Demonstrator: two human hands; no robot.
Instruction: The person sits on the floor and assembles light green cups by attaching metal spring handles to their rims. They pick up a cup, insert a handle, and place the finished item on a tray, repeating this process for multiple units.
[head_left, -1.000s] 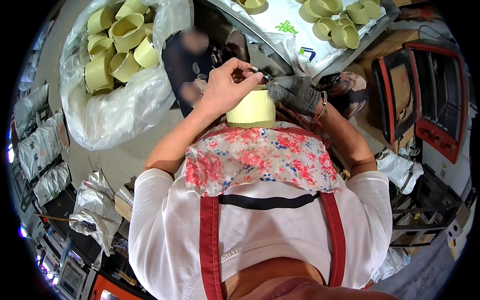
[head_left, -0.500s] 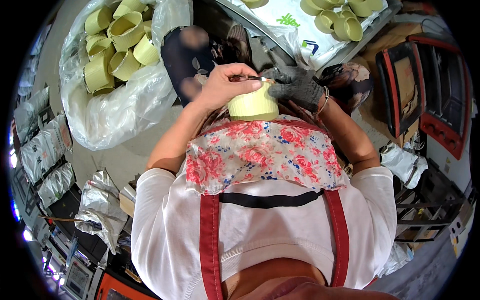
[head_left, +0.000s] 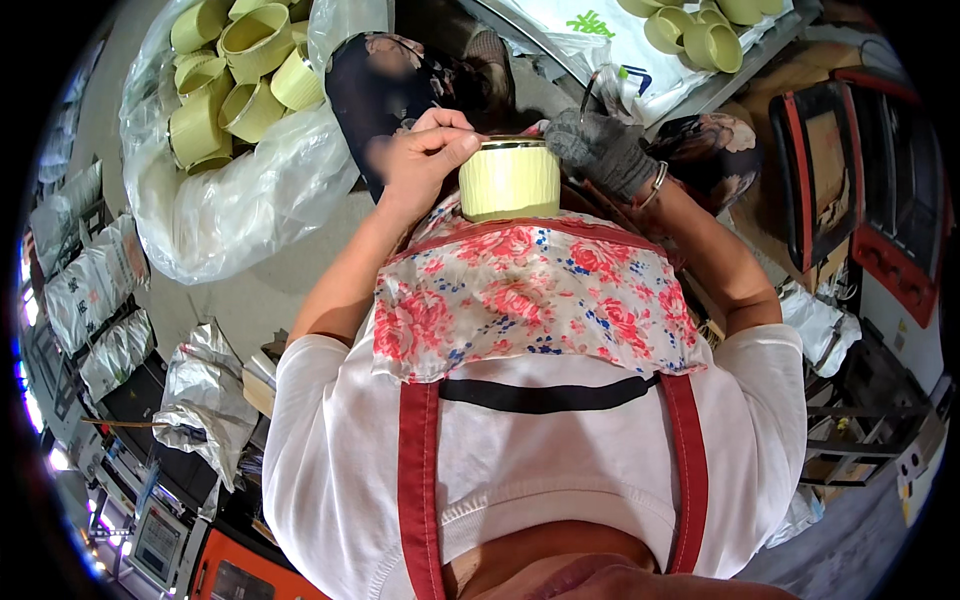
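Note:
A pale yellow, ribbed round pot (head_left: 510, 182) stands upright at my lap, just beyond the floral apron (head_left: 535, 290). My bare left hand (head_left: 425, 160) is closed at its left rim, thumb and forefinger pinching the edge. On the opposite side my right hand (head_left: 605, 150), in a dark grey knitted glove, has its fingers curled against the rim. A thin dark tool (head_left: 588, 95) sticks up from that gloved hand; its working end is hidden. Along the pot's top edge runs a shiny band, and the inside cannot be seen.
To the left, a clear plastic bag (head_left: 225, 235) holds several similar yellow pots (head_left: 250, 45). More pots (head_left: 712, 45) lie on a white sheet over a metal-edged table (head_left: 690, 105) ahead right. A red-and-black machine frame (head_left: 815, 175) is at the right; a silver bag (head_left: 205, 395) hangs left.
Both hands and the pot have shifted slightly away from me in the picture. My left fingers have drawn back toward the left rim, and the dark tool now points more upright.

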